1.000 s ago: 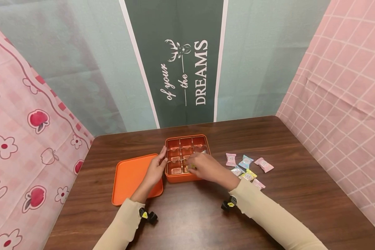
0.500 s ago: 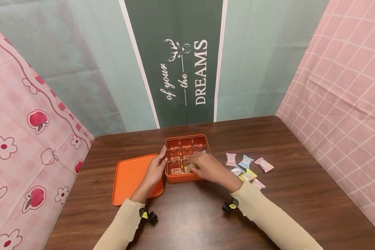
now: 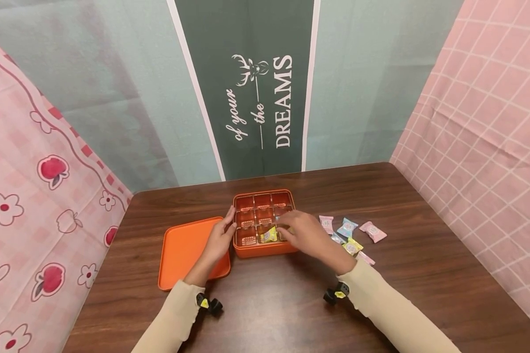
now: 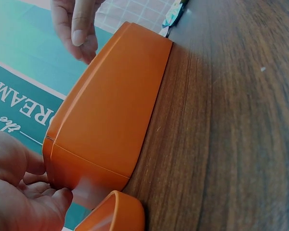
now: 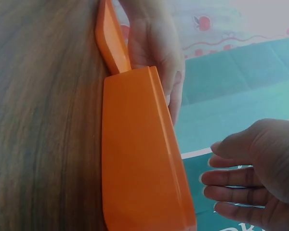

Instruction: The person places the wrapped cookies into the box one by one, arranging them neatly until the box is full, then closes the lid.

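Observation:
An orange box [image 3: 265,251] with a clear divided insert stands on the table. A yellow-wrapped candy [image 3: 268,235] lies in its front middle compartment. My left hand [image 3: 221,239] rests against the box's left side, fingers extended along the rim; in the left wrist view, the left fingers [image 4: 43,192] touch the box corner. Over the box's right part hovers my right hand [image 3: 306,233], covering some of the right compartments. The right wrist view shows that hand [image 5: 253,173] with loosely bent, separated fingers and nothing between them.
Left of the box lies its flat orange lid [image 3: 187,252], partly under my left forearm. Several wrapped candies, among them a pink one [image 3: 373,232], a blue one [image 3: 347,227] and a yellow one [image 3: 352,246], are scattered to the right, some partly behind my right wrist.
My right hand has let go of the yellow candy in the front middle compartment and moved up and right. The left hand has stayed at the box's side.

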Tool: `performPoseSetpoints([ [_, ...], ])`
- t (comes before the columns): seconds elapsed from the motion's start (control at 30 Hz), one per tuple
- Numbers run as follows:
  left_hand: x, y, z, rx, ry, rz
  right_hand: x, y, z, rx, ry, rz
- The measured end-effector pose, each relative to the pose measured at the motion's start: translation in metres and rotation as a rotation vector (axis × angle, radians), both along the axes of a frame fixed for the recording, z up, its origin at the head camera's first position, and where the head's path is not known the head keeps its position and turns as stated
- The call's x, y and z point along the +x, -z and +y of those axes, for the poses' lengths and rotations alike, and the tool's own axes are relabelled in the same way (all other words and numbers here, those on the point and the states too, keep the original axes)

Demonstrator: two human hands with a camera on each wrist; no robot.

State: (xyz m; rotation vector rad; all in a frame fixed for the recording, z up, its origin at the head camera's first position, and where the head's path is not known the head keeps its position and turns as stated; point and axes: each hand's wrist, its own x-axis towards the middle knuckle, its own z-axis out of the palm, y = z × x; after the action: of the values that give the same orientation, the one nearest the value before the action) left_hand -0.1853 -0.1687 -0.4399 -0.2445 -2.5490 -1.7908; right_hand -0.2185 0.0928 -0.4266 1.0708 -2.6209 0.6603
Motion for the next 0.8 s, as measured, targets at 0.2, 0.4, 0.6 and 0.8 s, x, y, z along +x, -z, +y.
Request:
performPoseSetpoints([
  [0.2,-0.003,0.005,-0.002,-0.007,-0.007,-0.006,0.001,0.0,0.009,-0.046,0.08,-0.018],
  [0.4,-0.017,0.034,-0.008,0.005,-0.026,0.0,-0.001,-0.002,0.02,-0.129,0.14,-0.041],
  [0.6,-0.018,0.035,-0.009,0.001,-0.042,0.011,-0.005,-0.002,0.03,-0.175,0.14,-0.023],
  [0.8,-0.018,0.036,-0.007,0.004,-0.037,0.024,-0.006,0.002,0.039,-0.171,0.162,-0.027],
])
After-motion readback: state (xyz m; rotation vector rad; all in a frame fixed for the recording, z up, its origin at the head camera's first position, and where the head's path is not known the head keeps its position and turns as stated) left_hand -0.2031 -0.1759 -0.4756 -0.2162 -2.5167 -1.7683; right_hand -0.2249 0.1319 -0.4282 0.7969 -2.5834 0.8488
